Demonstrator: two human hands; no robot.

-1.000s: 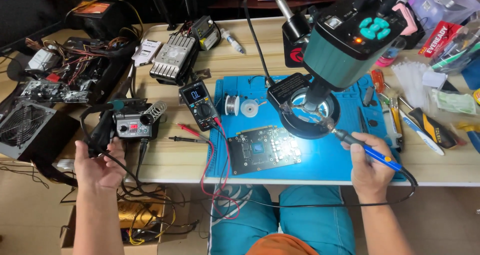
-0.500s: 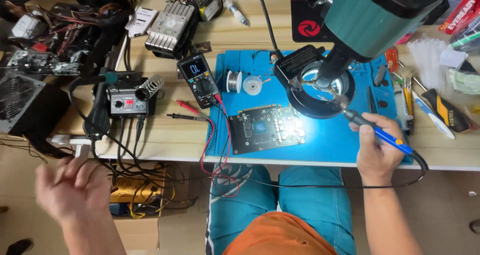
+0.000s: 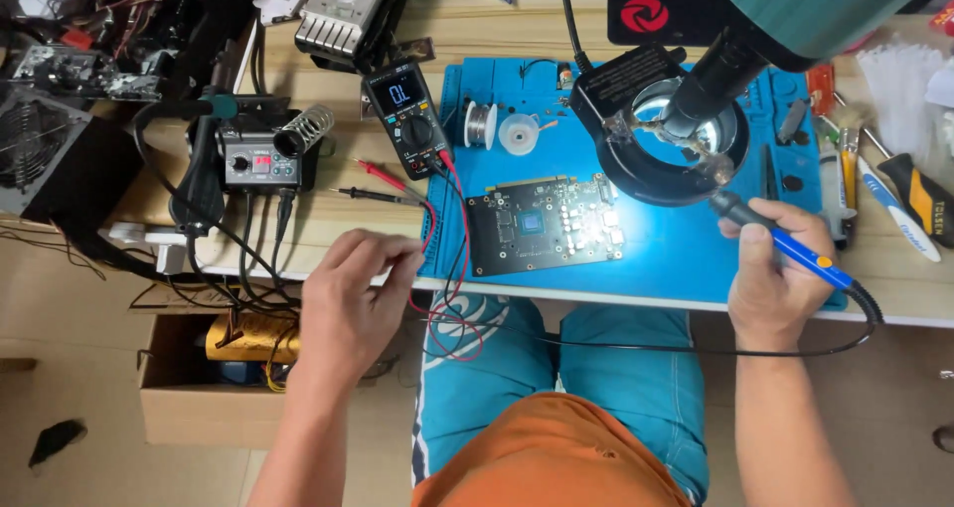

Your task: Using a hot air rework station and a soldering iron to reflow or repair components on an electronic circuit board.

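My right hand (image 3: 773, 278) grips a blue-handled soldering iron (image 3: 795, 253), its dark tip pointing up-left under the ring light of a microscope (image 3: 686, 119). A green circuit board (image 3: 547, 224) lies on the blue work mat (image 3: 676, 258), left of that hand. My left hand (image 3: 353, 303) is at the table's front edge, fingers pinched around the red and black multimeter leads (image 3: 437, 258) that hang over the edge. The multimeter (image 3: 402, 114) stands at the mat's left edge, with its two probes (image 3: 383, 187) lying on the wood beside it.
A soldering station (image 3: 253, 159) with a coil stand sits at the left, cables trailing down. Solder spools (image 3: 502, 129) rest on the mat's far side. Screwdrivers and tweezers (image 3: 894, 194) lie at the right. A cardboard box (image 3: 194, 388) sits under the table.
My left hand has come up from below the table, rightwards to the meter leads at the front edge. The view has shifted closer to the desk. The right hand keeps the iron.
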